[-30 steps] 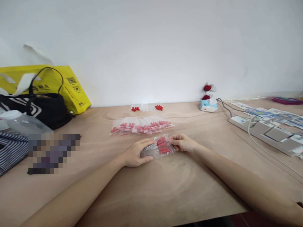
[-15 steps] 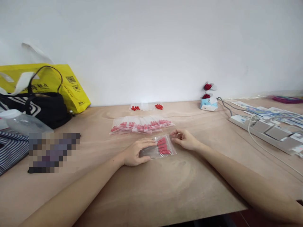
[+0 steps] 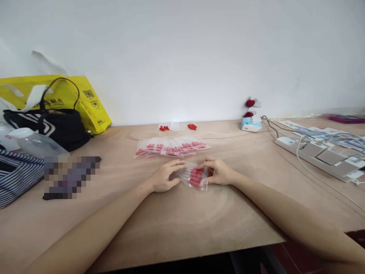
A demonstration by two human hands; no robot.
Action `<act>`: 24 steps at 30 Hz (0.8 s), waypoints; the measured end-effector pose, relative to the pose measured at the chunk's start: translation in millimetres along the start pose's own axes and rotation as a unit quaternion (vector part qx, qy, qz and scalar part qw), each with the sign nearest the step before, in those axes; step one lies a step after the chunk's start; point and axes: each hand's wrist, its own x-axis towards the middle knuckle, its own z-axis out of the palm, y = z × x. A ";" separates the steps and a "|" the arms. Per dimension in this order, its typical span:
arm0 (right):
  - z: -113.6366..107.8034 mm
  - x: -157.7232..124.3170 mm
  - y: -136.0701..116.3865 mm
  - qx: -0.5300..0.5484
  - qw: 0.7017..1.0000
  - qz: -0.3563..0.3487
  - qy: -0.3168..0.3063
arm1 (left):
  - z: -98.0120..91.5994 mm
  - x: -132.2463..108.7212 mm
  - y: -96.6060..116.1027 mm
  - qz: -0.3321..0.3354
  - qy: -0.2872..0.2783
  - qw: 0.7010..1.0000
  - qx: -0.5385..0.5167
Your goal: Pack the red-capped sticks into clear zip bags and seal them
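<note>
A clear zip bag (image 3: pixel 185 174) with several red capsule-shaped pieces (image 3: pixel 195 178) lies tilted on the table between my hands. My left hand (image 3: pixel 164 177) holds the bag's left end, its thumb in front and fingers behind. My right hand (image 3: pixel 219 172) has its curved fingers and thumb on the bag's right edge, beside the red pieces. Just beyond them, a row of overlapping clear bags (image 3: pixel 172 146) with more red pieces spreads across the wooden table (image 3: pixel 182 224). Farther back, near the wall, rest two small groups of red pieces (image 3: pixel 192 126) on clear bags.
On the left stand a yellow bag (image 3: pixel 98 110), a black bag (image 3: pixel 68 129), a plastic bottle (image 3: pixel 40 142) and striped cloth (image 3: pixel 23 179). A blurred-out dark item (image 3: pixel 72 179) lies nearer. Right are a tissue pack (image 3: pixel 251 124) with red roses and a power strip (image 3: pixel 319 156) with cables.
My right hand has moved left and taken hold of the bag's right edge. The bag has turned slightly and its left part is bunched. My left hand keeps its end.
</note>
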 end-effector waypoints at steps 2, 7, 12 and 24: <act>3.2 0.3 -3.7 -0.037 0.999 0.004 0.009 | -0.7 -0.8 -1.6 0.003 -0.006 1.000 -0.007; 9.3 1.2 -14.1 -0.119 0.991 0.040 0.038 | -4.0 -0.1 2.3 0.013 -0.024 0.999 -0.017; 15.7 0.9 -22.7 -0.173 0.980 0.070 0.075 | -2.8 1.4 10.7 -0.040 0.051 0.997 0.047; 4.3 -5.2 -21.2 -0.004 0.998 -0.064 -0.001 | -7.7 -19.5 24.7 0.020 0.148 0.988 0.040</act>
